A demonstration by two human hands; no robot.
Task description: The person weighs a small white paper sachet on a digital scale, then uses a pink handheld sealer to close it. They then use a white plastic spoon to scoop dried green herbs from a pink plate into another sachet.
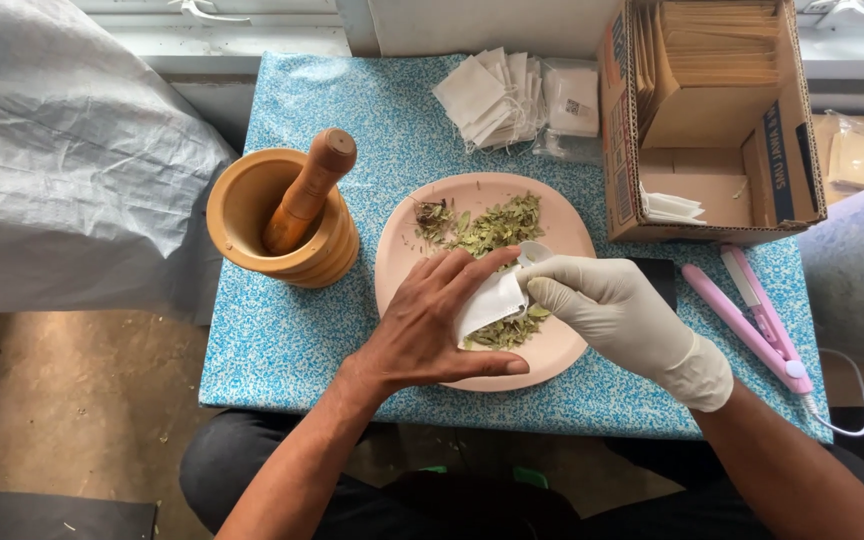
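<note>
White sachet (489, 300) half hidden, pinched by bare left hand (432, 325); gloved right hand (617, 310) gripping a mostly concealed spoon (532, 252).

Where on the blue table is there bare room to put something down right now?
Free cloth on the table: the front left corner below the wooden mortar, and the back strip between mortar and the stack of white bags. Crowded: the plate under both hands, and the right side with cardboard box and pink sealer.
</note>
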